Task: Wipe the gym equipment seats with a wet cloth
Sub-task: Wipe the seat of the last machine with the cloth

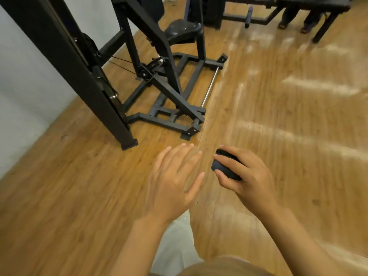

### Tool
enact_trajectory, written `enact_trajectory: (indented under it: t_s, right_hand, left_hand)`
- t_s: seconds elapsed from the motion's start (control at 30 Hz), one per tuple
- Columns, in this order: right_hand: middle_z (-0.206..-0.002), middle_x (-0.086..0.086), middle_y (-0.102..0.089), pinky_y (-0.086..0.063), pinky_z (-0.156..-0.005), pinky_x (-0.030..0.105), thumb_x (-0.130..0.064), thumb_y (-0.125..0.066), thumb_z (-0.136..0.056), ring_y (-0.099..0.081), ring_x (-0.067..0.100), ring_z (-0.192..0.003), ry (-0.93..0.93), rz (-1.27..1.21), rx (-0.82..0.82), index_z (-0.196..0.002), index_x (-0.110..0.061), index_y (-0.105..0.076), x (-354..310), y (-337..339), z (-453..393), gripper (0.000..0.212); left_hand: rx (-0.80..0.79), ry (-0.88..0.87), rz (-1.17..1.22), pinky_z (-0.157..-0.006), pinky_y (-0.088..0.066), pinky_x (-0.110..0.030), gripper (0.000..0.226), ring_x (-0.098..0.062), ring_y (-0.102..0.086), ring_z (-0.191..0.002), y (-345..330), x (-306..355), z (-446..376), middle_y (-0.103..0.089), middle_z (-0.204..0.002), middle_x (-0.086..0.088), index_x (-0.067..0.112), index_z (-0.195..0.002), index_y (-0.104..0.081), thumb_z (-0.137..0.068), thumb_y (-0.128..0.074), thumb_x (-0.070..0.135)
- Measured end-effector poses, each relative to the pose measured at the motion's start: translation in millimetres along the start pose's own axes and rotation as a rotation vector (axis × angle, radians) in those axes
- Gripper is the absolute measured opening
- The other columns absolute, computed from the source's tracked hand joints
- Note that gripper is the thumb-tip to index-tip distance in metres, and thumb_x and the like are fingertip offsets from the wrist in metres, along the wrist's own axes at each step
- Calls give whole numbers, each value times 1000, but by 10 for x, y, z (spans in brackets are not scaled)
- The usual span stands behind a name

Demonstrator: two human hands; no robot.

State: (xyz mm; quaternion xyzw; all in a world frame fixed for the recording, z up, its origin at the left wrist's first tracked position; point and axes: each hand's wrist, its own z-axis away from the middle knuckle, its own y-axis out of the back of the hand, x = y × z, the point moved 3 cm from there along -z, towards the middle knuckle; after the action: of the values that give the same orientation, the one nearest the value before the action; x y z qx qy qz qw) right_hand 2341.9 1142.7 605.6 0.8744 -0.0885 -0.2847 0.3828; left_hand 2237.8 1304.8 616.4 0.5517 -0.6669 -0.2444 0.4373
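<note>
A wooden floor [268, 120] fills most of the view. A black gym machine [151, 76] stands on it toward 11 o'clock, its padded seat [182, 32] up near 12 o'clock. A second black bench [310, 5] sits at 1 o'clock. Low in the middle, the left hand [173, 184] hovers with fingers spread, holding nothing. Just beside it at 3 o'clock, the right hand [245, 174] is curled around a balled dark cloth [224, 166], well apart from the seat.
</note>
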Motion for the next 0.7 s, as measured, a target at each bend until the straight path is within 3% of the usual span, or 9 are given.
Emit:
enact_trajectory:
  t_s: [0.3, 0.7]
  right_hand:
    - [-122, 7, -68, -53, -80, 45, -33, -64, -94, -67, 26, -105, -95, 66, 125, -109, -9, -76, 1098, -2, -1106, 31]
    - [-121, 5, -69, -50, -83, 34, -36, -61, -95, -66, 21, -104, 41, 24, 60, -109, -12, -76, 3396, 256, -2416, 31]
  left_hand:
    - [-63, -155, 14, -112, -36, -48, 40, -21, -51, -133, -568, -556, -1543, -59, -137, -7, 11, -129, -65, -95, -62, 32]
    - [-149, -132, -82, -119, -28, -40, 46, -18, -42, -140, -2136, -230, -3455, -54, -144, -5, 15, -136, -60, -94, -61, 32]
